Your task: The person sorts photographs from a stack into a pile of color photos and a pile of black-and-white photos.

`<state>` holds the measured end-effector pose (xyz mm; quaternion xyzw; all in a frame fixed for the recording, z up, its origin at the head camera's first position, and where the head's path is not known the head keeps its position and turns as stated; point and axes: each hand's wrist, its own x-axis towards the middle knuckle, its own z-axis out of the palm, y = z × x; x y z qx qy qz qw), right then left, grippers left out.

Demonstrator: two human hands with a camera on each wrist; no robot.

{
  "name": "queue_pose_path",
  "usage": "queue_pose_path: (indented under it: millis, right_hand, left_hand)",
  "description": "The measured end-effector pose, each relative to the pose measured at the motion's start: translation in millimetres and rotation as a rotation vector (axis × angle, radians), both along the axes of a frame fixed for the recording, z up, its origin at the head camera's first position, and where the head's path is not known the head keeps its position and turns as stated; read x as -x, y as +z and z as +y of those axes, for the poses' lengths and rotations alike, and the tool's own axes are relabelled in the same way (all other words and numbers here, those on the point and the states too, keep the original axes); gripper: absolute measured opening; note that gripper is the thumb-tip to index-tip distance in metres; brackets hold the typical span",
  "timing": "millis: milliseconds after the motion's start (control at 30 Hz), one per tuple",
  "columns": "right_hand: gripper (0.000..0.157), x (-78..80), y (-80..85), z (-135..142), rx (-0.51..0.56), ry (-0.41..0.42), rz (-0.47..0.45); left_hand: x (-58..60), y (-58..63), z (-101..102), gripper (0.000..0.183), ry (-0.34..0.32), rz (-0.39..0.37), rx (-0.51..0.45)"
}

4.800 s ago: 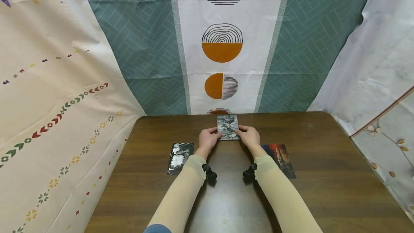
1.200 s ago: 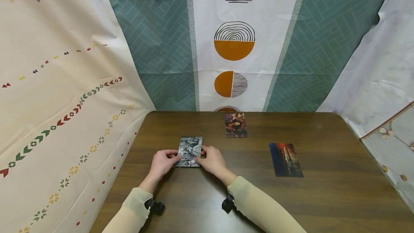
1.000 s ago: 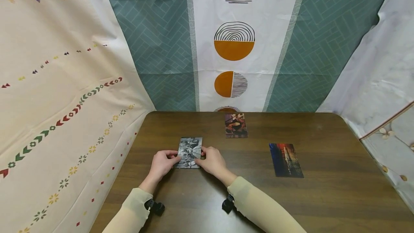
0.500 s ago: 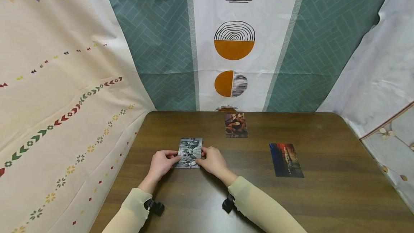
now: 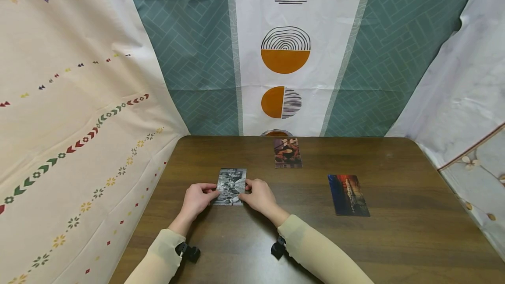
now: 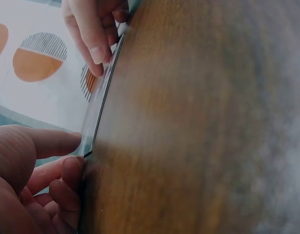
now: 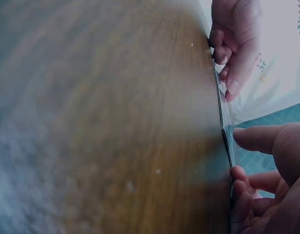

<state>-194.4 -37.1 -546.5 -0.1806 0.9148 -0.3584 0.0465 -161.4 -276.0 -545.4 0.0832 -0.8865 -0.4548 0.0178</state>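
Note:
A black-and-white photo (image 5: 232,185) lies at the left of the brown table, between both hands. My left hand (image 5: 198,201) pinches its left edge near the front corner, thumb on top. On the opposite edge my right hand (image 5: 258,197) pinches likewise, its thumb over the picture. From the side, in the right wrist view, the photo (image 7: 226,114) shows thin dark edges low against the tabletop; how many layers lie there I cannot tell. The left wrist view shows the photo (image 6: 102,105) edge-on too, with the left hand (image 6: 38,180) close and the right hand (image 6: 94,29) beyond.
A reddish-brown photo (image 5: 288,153) lies by the back edge of the table (image 5: 402,240). Right of centre lies a blue and orange photo (image 5: 349,195), slightly turned. Patterned cloths hang behind the table (image 5: 289,100) and along its left side (image 5: 98,165).
The hands brought the black-and-white photo from the back edge to the front left, where a dark photo was visible. The reddish-brown photo came into view. Over the last second, hardly anything moves.

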Motion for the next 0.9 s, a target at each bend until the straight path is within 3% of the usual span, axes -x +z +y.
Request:
queue_pose_path:
  millis: [200,500,900]
  right_hand:
    - [0.057,1.7,2.2,2.4,0.025,0.007,-0.023]
    - [0.053,9.7,3.0,10.4,0.145,0.059,-0.067]
    - [0.051,19.6,6.6,40.1,0.211,0.002,-0.080]
  left_hand:
    - [1.1,0.8,0.3,0.030,0.003,-0.007,-0.015]
    - [6.1,4.4,1.2,0.031,0.031,-0.023,-0.070]
    - [17.3,15.5,30.9,0.032,0.000,0.028,-0.154]
